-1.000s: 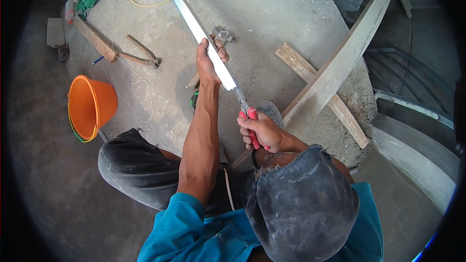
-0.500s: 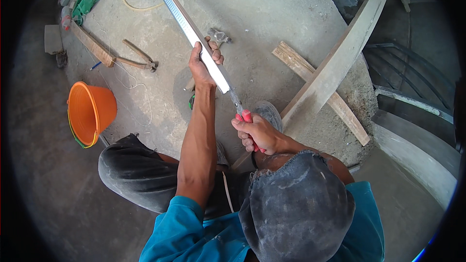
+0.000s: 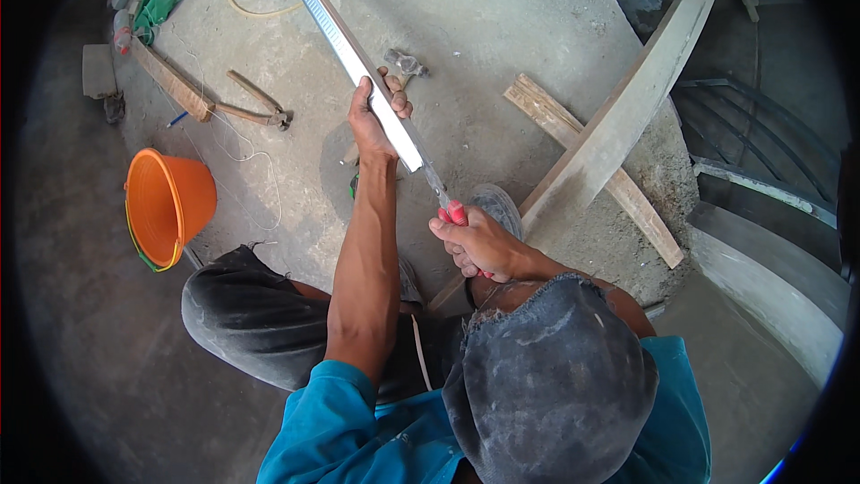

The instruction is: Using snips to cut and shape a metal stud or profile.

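Observation:
My left hand point(image 3: 369, 125) is wrapped round a long, pale metal channel point(image 3: 333, 29), which slants from the top edge down toward my knees. In my right hand point(image 3: 484, 244) is a pair of snips point(image 3: 435, 181) with red handles, the fingers closed tightly round the grips. The snips' grey jaws are at the channel's near end; how far they reach into the metal cannot be made out. Just beyond my left fingers lies a hammer point(image 3: 406, 63), its handle partly hidden by that hand and the channel.
Pincers point(image 3: 269, 116) and a wooden piece point(image 3: 175, 81) lie left on the concrete floor, above an orange bucket point(image 3: 184, 197). A thin string point(image 3: 260, 157) trails nearby. On the right, a long board point(image 3: 618, 116) crosses a shorter wooden strip point(image 3: 640, 215). Metal bars point(image 3: 761, 184) stand farther right.
My right hand has squeezed tighter, and less of the red handles shows below it. The channel and my left hand stay almost in place. A dark object at the top edge has shifted slightly.

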Available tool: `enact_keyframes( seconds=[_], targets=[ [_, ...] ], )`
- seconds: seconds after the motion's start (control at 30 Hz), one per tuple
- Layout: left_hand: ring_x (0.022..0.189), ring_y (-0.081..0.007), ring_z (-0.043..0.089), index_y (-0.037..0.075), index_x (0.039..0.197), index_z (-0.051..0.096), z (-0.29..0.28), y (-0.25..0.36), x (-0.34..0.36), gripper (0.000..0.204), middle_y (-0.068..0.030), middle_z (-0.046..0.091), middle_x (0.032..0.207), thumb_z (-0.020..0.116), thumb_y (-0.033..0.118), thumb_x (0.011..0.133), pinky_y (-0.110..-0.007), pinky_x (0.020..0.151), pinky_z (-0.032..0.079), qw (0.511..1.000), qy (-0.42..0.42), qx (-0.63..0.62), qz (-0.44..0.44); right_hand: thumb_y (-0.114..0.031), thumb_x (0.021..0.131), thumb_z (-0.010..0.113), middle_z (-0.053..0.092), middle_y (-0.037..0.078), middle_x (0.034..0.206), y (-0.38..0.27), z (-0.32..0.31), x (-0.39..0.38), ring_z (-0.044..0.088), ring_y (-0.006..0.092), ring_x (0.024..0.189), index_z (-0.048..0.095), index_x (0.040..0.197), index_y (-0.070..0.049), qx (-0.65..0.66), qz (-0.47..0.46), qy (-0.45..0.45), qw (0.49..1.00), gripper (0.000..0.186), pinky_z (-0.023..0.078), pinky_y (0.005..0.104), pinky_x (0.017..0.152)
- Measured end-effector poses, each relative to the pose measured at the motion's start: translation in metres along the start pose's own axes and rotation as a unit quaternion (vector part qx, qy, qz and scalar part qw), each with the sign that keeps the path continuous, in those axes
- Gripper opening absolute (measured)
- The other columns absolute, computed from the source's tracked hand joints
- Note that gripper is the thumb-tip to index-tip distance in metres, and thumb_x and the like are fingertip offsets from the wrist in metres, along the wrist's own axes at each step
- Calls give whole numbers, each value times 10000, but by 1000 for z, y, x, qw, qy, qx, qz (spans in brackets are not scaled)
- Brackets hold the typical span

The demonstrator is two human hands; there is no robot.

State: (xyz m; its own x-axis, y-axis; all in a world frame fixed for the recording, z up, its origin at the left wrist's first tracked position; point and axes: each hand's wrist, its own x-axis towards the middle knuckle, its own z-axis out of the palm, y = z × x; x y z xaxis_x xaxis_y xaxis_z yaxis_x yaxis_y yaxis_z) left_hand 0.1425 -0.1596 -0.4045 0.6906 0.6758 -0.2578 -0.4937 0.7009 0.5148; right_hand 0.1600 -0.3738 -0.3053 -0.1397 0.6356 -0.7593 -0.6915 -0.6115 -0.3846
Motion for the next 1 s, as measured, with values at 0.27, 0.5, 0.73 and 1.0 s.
enact_keyframes(
  seconds=[0.27, 0.5, 0.73, 1.0],
  targets=[
    [577, -147, 515, -33, 1154, 440, -1, -3, 0, 402, -118, 561, 830, 542, 297, 949, -257, 495, 448, 1000, 2, 2, 0, -328, 972, 563, 384, -66, 614, -5, 4, -5, 354, 26, 450, 446, 896, -126, -52, -8, 51, 997, 245, 297, 217, 380],
    [661, -179, 540, -20, 1155, 453, 4, -3, 0, 371, -127, 568, 833, 494, 297, 967, -299, 573, 476, 999, 33, 6, -21, -296, 966, 577, 425, -48, 657, -9, 3, -7, 422, 42, 510, 434, 911, -119, -79, 1, 69, 995, 235, 361, 207, 446],
    [699, -191, 571, 40, 1086, 482, -2, 8, 0, 356, -129, 595, 894, 509, 379, 980, -308, 584, 512, 997, 63, 50, -1, -264, 947, 591, 557, 45, 861, 19, -16, -5, 578, 137, 841, 494, 1148, -33, -101, -35, 69, 992, 321, 456, 300, 757],
    [684, -164, 569, 1, 1025, 501, 16, 16, -5, 383, -114, 565, 862, 446, 380, 1019, -280, 563, 508, 992, 89, 92, -10, -306, 922, 606, 550, 24, 790, -2, -14, -5, 531, 102, 706, 529, 1037, -36, -147, -105, 42, 983, 303, 441, 269, 623]
  ],
)
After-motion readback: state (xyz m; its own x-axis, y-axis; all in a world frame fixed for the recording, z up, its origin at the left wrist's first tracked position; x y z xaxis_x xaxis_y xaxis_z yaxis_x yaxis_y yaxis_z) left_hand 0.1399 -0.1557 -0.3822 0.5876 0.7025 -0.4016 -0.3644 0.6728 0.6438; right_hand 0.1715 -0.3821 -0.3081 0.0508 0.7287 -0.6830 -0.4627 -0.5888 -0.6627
